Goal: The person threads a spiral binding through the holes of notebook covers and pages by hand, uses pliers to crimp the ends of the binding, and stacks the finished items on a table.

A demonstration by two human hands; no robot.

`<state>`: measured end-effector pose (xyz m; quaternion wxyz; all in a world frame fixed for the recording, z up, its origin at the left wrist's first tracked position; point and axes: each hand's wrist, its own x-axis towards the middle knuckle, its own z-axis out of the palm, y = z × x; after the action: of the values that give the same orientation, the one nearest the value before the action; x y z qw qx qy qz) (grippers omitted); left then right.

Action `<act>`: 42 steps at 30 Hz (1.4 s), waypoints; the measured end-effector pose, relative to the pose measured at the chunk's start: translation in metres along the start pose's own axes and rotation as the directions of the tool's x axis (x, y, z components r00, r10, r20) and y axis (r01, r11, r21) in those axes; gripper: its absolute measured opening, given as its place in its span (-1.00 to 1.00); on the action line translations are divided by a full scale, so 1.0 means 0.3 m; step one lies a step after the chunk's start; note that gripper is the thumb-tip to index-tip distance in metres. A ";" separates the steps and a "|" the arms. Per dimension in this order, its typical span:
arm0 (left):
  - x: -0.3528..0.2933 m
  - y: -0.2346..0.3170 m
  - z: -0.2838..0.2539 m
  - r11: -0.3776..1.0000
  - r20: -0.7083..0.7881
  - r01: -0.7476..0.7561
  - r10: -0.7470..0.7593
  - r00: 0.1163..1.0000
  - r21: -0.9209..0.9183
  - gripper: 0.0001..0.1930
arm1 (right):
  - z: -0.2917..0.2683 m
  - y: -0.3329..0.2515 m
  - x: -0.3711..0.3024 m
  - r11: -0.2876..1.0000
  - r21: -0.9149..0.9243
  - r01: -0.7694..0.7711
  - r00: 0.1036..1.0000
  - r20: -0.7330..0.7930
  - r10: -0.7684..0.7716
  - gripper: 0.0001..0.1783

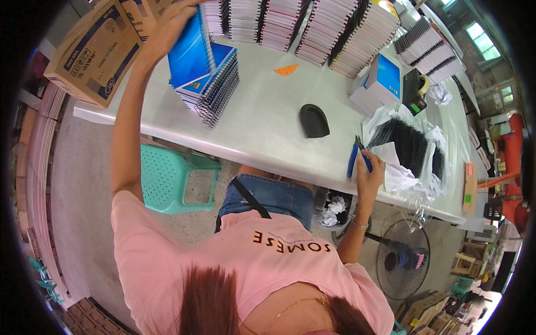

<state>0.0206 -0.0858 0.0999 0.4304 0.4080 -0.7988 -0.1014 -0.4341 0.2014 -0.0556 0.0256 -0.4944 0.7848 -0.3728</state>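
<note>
My left hand reaches to the far left of the table, its fingers closed on the upper edge of a blue-covered spiral notebook. That notebook is tilted and slightly blurred, over a stack of similar spiral notebooks. The tips of my left fingers are partly cut off by the picture's top edge. Near the table's front edge, my right hand is closed around small blue-handled pliers, their dark jaws pointing away from me. A black curved pad lies to the left of the pliers.
Tall rows of spiral-bound books line the far side of the table. Cardboard boxes stand at left. At right are a blue-topped stack, a tape dispenser, black wire coils and crumpled paper. Below are a green stool and fan.
</note>
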 end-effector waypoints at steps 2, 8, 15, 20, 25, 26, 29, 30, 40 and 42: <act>0.062 0.072 0.098 0.947 0.118 -0.317 0.309 0.944 0.057 -0.59 | -0.006 0.005 0.000 0.999 0.007 -0.033 0.999 -0.001 0.033 -0.72; 0.007 0.038 0.246 0.970 0.462 -0.156 0.053 0.885 0.189 -0.57 | -0.013 0.012 -0.001 0.999 0.037 0.014 1.000 -0.025 -0.013 -0.74; -0.144 0.123 0.218 0.828 0.272 0.033 -0.221 0.937 0.560 -0.26 | -0.055 0.023 -0.009 0.999 0.030 -0.014 0.998 -0.053 0.016 -0.77; -0.165 0.126 0.196 0.871 0.370 0.064 -0.273 0.888 0.487 -0.14 | -0.045 0.034 -0.004 0.996 0.077 -0.037 0.998 -0.041 0.041 -0.77; -0.148 0.084 0.199 0.887 0.391 0.054 -0.256 0.884 0.459 -0.08 | -0.039 0.001 0.008 0.996 0.083 -0.023 0.999 -0.025 0.025 -0.78; -0.151 0.104 0.210 0.852 0.378 0.063 -0.296 0.877 0.520 -0.06 | -0.042 0.005 0.012 0.994 0.107 -0.021 0.999 -0.032 0.024 -0.78; -0.167 0.101 0.224 0.797 0.330 0.075 -0.332 0.884 0.599 0.00 | -0.059 0.030 0.045 0.984 0.180 0.003 0.999 -0.033 0.003 -0.78; -0.168 0.109 0.227 0.791 0.317 0.076 -0.328 0.890 0.607 0.02 | -0.071 0.041 0.072 0.980 0.200 0.020 1.000 -0.024 -0.015 -0.78; -0.160 0.074 0.225 0.814 0.373 0.178 -0.433 0.821 0.553 0.07 | -0.198 -0.082 0.365 0.892 0.450 0.046 0.999 0.004 -0.053 -0.72; -0.168 0.109 0.192 0.802 0.383 0.181 -0.454 0.805 0.569 0.07 | -0.200 -0.157 0.439 0.867 0.498 0.020 0.999 0.013 -0.031 -0.71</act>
<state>-0.0274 -0.0384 0.0512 0.0609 0.5978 -0.7967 -0.0641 -0.4902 0.1193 0.0597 0.1550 -0.4851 0.6555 -0.5576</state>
